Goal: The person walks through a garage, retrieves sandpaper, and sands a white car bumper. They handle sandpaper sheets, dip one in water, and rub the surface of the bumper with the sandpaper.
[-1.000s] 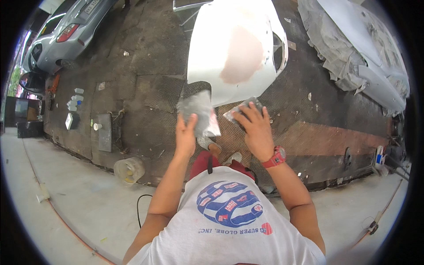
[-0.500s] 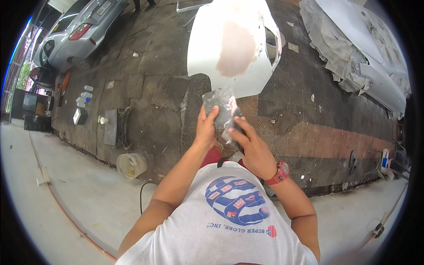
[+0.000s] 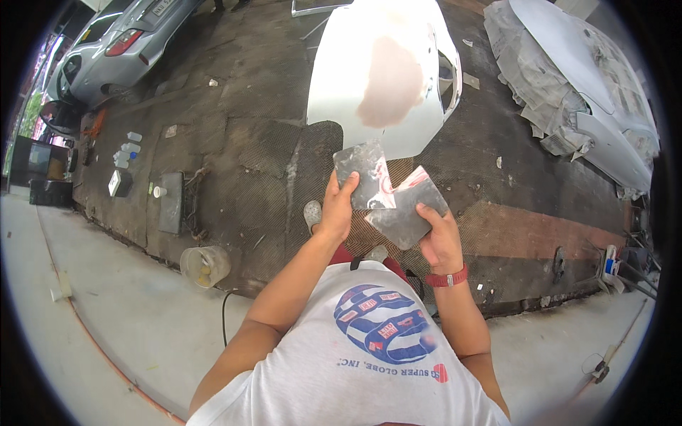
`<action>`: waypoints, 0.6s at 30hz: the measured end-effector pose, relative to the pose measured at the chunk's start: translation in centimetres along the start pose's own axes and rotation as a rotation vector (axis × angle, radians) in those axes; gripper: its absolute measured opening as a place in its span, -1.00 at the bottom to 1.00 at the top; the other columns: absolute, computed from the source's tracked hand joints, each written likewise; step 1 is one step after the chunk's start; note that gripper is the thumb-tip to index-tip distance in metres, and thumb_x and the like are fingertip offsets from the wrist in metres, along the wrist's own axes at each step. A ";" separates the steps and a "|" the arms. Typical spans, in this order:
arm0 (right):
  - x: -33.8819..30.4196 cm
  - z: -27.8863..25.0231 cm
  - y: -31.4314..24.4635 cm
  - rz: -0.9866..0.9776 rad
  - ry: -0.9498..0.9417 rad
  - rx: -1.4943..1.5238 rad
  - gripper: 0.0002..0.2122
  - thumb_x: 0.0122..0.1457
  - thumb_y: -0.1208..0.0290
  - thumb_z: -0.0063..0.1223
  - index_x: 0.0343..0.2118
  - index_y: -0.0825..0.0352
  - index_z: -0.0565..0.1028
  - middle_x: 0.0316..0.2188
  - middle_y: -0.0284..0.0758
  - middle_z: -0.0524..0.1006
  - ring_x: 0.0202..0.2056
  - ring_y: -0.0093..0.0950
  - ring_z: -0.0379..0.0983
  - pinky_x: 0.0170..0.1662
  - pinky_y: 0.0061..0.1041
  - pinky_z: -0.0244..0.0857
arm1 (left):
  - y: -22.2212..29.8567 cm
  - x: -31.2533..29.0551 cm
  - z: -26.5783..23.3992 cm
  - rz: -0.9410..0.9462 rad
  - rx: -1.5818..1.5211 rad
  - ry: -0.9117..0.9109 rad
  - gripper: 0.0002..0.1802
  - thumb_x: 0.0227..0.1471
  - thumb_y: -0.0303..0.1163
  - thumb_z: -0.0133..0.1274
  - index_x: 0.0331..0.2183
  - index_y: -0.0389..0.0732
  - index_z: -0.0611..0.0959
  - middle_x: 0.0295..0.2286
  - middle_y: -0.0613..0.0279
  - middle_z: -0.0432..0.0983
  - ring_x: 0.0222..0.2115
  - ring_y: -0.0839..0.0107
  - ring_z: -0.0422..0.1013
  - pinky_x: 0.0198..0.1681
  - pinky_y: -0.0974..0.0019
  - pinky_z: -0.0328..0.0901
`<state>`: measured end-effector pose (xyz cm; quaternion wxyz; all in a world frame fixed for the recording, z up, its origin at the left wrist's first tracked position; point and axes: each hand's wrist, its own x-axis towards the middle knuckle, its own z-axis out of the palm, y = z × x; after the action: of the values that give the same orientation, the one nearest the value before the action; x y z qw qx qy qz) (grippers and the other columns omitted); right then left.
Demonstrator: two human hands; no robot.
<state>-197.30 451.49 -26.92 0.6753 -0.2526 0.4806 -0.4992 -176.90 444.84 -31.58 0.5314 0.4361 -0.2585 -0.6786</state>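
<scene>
My left hand (image 3: 336, 213) is closed on a dark flat putty board (image 3: 366, 186), its thumb on top. White and red filler is smeared along the board's right side. My right hand (image 3: 442, 241) grips a dark, square-edged putty spreader (image 3: 406, 214) by its near right corner. A streak of pinkish-white filler runs along the spreader's far edge, which meets or overlaps the board's right edge. Just beyond both hands lies a white car door (image 3: 341, 78), with a dull beige-brown patch (image 3: 392, 82) in its middle.
A silver car (image 3: 135, 50) stands far left; a paper-masked white car (image 3: 604, 92) stands right. On the left floor are bottles (image 3: 128, 153), a can (image 3: 121, 183), a dark slab (image 3: 171, 206) and a translucent bucket (image 3: 204, 266). An orange hose (image 3: 106, 358) crosses the pale floor.
My right hand has turned and drawn back to the right, bringing the spreader's broad face into view. The board in my left hand has shifted slightly right, and the filler on it looks spread differently.
</scene>
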 end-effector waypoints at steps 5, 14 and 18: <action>3.1 1.8 -0.4 -0.321 -0.061 -1.070 -0.52 0.27 0.68 0.01 0.26 0.27 0.45 0.10 -0.19 0.58 0.13 -0.23 0.52 0.19 -0.30 0.39 | 3.2 3.7 -1.9 0.105 0.098 -0.043 -0.44 0.41 -0.24 0.03 0.29 -0.27 0.36 0.14 0.13 0.46 0.12 0.35 0.40 0.24 0.25 0.25; 10.7 16.9 -0.3 -0.655 -0.132 -1.727 -0.46 0.03 0.66 0.14 0.12 0.09 0.58 0.18 -0.33 0.49 0.33 -0.18 0.28 0.42 0.11 -0.01 | 10.7 11.4 -11.6 0.046 0.335 -0.093 -0.43 0.41 -0.21 0.01 0.29 -0.29 0.38 0.16 0.03 0.45 0.16 0.24 0.39 0.30 0.18 0.20; 13.0 21.6 -1.8 -0.678 -0.149 -1.745 -0.45 0.05 0.70 0.10 0.14 0.10 0.55 0.23 -0.27 0.44 0.34 -0.18 0.28 0.42 0.14 -0.01 | 11.9 15.5 -17.2 0.008 -0.038 0.113 -0.42 0.40 -0.29 0.01 0.34 -0.22 0.31 0.18 0.09 0.42 0.17 0.25 0.37 0.31 0.14 0.23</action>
<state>-178.10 435.85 -21.75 0.0948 -0.8274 0.5415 -0.1151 -156.95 428.54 -35.10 0.5562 0.4627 -0.2168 -0.6554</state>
